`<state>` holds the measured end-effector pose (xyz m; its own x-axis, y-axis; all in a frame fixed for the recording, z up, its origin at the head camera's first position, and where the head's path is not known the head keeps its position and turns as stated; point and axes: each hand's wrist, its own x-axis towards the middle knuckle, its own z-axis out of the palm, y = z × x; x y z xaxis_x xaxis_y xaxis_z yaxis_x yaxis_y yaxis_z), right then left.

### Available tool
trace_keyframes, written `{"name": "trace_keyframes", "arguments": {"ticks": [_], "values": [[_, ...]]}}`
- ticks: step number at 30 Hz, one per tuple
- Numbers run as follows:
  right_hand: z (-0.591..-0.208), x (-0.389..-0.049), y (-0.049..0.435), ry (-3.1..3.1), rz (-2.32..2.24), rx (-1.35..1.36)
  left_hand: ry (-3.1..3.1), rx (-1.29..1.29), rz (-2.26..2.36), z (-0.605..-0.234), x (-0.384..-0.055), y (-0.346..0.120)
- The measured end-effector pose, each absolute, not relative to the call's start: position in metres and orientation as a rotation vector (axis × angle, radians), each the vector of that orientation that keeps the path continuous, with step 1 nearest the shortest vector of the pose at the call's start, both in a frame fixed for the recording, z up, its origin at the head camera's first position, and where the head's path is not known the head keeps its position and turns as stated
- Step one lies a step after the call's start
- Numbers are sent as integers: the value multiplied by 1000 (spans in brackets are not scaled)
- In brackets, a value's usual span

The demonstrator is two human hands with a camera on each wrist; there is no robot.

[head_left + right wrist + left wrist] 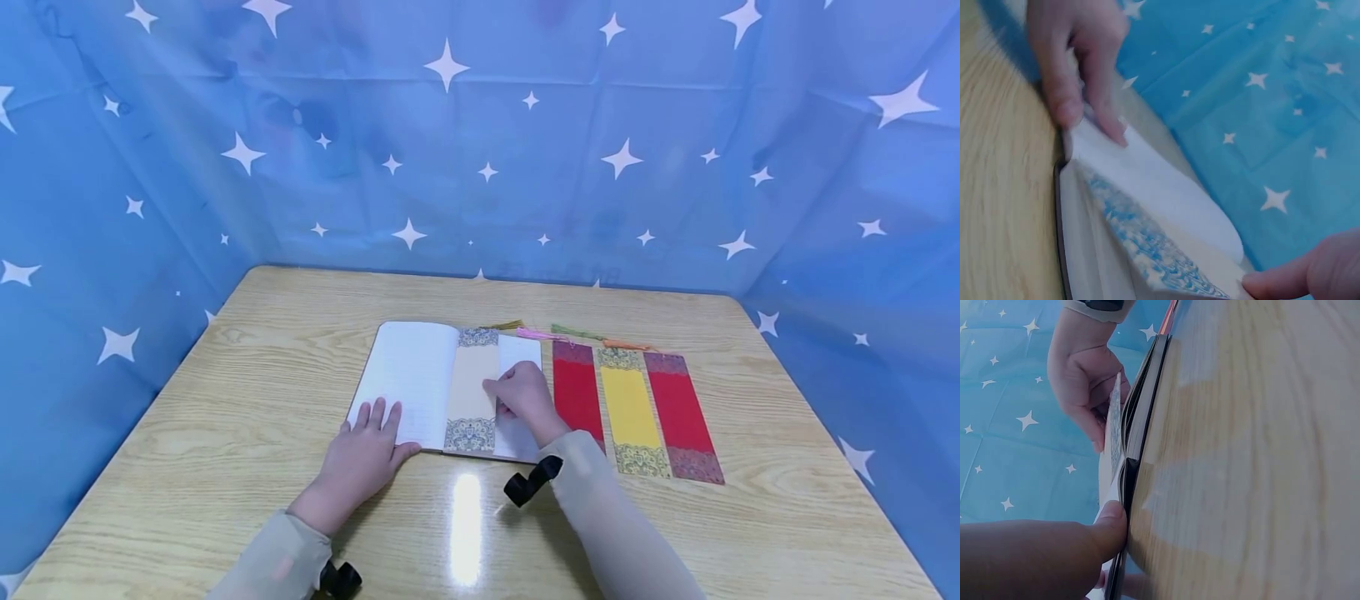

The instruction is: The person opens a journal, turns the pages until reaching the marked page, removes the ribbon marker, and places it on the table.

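An open notebook (417,383) with white pages lies on the table. Over its right page, beside the fold, is a cream bookmark (477,383) with blue-grey patterned ends. My right hand (523,400) pinches the bookmark's right edge between thumb and finger; in the right wrist view that edge of the bookmark (1154,244) stands tilted up off the page. My left hand (365,458) rests with spread fingers on the lower part of the left page (1141,169). Its thumb (1110,528) lies at the notebook's near edge in the left wrist view.
Right of the notebook lie a red bookmark (576,387), a yellow one (630,407) and another red bookmark (680,408). Tassels, among them a pink tassel (536,334) and an orange tassel (626,344), lie at their tops. A blue star-patterned curtain (480,200) surrounds the wooden table (187,467).
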<state>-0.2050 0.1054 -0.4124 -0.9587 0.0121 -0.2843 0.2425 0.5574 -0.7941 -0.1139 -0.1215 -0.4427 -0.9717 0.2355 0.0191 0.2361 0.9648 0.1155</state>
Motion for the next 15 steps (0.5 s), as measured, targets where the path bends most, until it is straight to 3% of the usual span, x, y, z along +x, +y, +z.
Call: {"name": "trace_keyframes", "arguments": {"ticks": [7,15], "values": [[-415,-200,115,2249,-1718,317,-3095,-382,-170,-442,-114,-120],[-416,-194,124,2159,-1809,305,-3092,-381,-163,-444,-113,-121]]}}
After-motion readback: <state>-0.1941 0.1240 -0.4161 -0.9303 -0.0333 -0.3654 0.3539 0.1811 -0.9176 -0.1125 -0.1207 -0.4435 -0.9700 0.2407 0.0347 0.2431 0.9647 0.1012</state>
